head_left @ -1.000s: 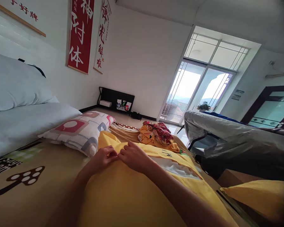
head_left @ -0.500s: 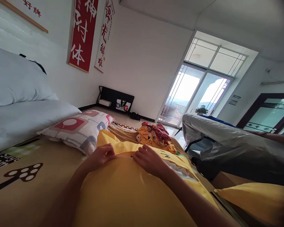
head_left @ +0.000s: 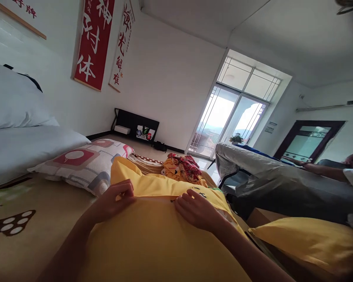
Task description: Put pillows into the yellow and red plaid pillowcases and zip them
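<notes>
A large yellow pillow point(head_left: 159, 239) fills the lower middle, with a seam opening point(head_left: 154, 197) running across it between my hands. My left hand point(head_left: 116, 201) is closed, its fingers pinching the fabric at the left end of that seam. At the right end, my right hand point(head_left: 195, 209) grips the seam edge with curled fingers. A small dark piece, perhaps a zipper pull, shows just beside the right fingertips. Black printed marks and a pale patch are partly visible on the pillow beyond my right hand.
A patterned pillow point(head_left: 82, 160) lies at left on the brown bedding point(head_left: 55, 231). Crumpled red and yellow cloth point(head_left: 182, 166) lies beyond. To the right are another yellow pillow point(head_left: 308, 239), a cardboard box point(head_left: 260, 215), a plastic-covered table point(head_left: 261, 168) and another person's arm point(head_left: 326, 171).
The view has turned slightly right, bringing more of the other person's arms into sight. My hands have moved a little farther apart along the seam, both still gripping the pillow.
</notes>
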Demonstrator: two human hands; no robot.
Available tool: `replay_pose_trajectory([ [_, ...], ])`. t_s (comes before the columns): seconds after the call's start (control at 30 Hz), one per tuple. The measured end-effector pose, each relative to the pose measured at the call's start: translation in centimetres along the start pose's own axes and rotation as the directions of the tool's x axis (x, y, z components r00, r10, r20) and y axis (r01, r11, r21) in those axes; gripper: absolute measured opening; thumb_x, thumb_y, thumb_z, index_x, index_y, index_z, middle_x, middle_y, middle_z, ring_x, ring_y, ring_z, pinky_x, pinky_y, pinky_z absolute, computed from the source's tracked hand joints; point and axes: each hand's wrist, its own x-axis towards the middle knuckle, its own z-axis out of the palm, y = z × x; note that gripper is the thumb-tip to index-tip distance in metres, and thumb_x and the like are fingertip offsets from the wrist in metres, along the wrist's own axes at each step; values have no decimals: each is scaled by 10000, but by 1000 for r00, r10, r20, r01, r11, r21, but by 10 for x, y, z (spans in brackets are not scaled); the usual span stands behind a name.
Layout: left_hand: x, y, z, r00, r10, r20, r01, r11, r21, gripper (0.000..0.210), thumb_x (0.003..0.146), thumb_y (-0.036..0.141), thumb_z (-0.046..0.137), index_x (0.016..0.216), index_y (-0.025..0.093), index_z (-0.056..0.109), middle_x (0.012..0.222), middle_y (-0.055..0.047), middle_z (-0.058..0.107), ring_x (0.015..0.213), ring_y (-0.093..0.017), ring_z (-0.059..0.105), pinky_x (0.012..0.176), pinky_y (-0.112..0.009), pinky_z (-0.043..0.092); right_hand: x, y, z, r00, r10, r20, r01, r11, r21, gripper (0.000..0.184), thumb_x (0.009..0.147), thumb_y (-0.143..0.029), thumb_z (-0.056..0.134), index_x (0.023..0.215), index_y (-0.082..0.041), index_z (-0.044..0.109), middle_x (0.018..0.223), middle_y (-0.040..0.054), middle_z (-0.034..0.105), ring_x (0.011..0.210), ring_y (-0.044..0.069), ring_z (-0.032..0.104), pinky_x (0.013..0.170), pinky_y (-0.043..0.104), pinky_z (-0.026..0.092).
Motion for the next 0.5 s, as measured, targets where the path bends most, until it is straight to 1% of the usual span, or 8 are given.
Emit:
replay_pose_trajectory([
  [0.13,-5,15,-3,999,44,9,-44,999,16,316,925,336,510,656,183,442,717,25,467,649,-100,433,609,-215,366,-13,3,-23,1000,9,-7,-10,1000,-25,282,945,-68,384,843,-130,639,777,43,627,656,148,491,726,360,402],
  [0.3,-11,27,-8,995,92,45,-95,993,66,322,944,344,475,664,186,446,721,25,471,654,-98,455,618,-203,380,-35,6,-41,1000,-3,15,4,998,-63,287,944,-49,381,850,-114,645,758,45,616,654,148,500,721,354,402],
  [0.4,-17,34,-14,995,56,88,-67,989,128,357,953,378,438,647,192,431,700,23,479,623,-104,451,589,-208,380,-48,4,-53,1000,-3,25,5,996,-86,301,946,-48,366,869,-101,652,759,54,616,665,154,509,721,357,406],
  [0.47,-20,41,-14,992,-4,125,-24,975,223,364,951,397,419,647,197,434,696,15,499,610,-118,458,581,-227,384,-53,1,-63,1000,-9,18,10,995,-95,312,948,-55,359,865,-100,657,762,62,620,683,161,519,734,363,413],
  [0.5,-22,45,-12,993,-29,118,-6,957,291,358,944,403,423,648,200,441,695,8,511,609,-130,465,584,-244,385,-54,0,-68,1000,-13,19,15,995,-98,307,945,-58,367,860,-103,658,769,67,625,694,165,525,740,365,415],
])
